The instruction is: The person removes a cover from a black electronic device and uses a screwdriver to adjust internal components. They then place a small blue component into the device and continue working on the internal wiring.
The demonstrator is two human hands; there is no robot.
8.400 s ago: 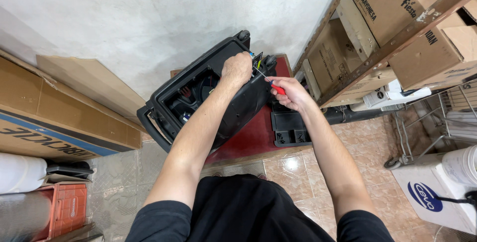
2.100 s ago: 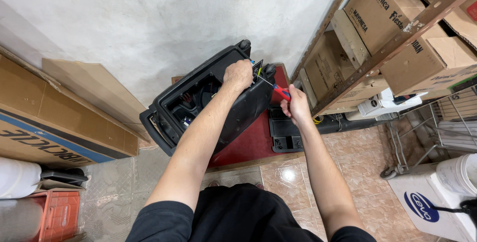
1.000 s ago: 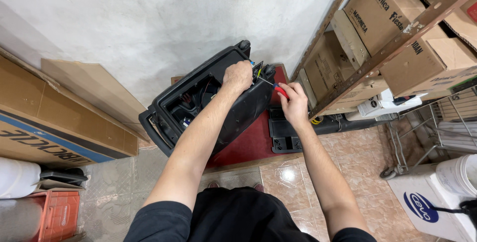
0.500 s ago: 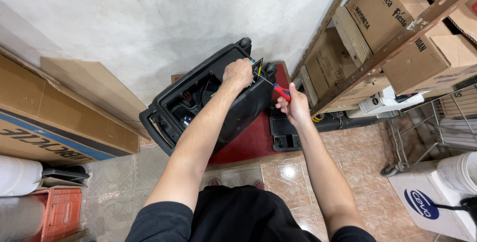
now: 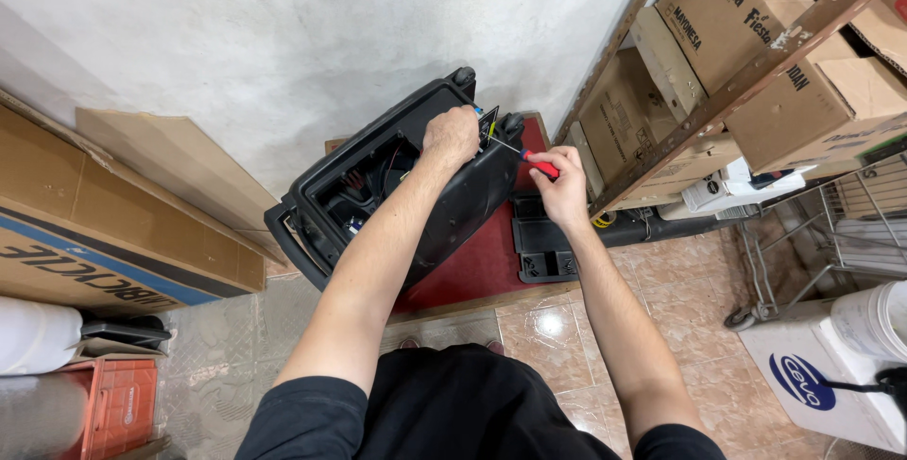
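The right hand (image 5: 562,186) gripped a screwdriver (image 5: 525,157), tip pointing left into the casing (image 5: 453,219); the left hand (image 5: 452,135) clasped its rim, boxes (image 5: 756,54) beside.

I see the open speaker cabinet (image 5: 397,186) lying tilted on a low worktop (image 5: 472,266) against the wall, floor tiles in front. Left hand (image 5: 451,134) rests on the cabinet's upper right edge; right hand (image 5: 561,186) just right of it, its grip around a screwdriver (image 5: 529,160) whose tip points left toward the cabinet corner. A detached panel (image 5: 543,241) lies on the worktop, right of the cabinet. Cardboard boxes (image 5: 104,224) stand to the left; a shelf rack (image 5: 756,73) with boxes to the right
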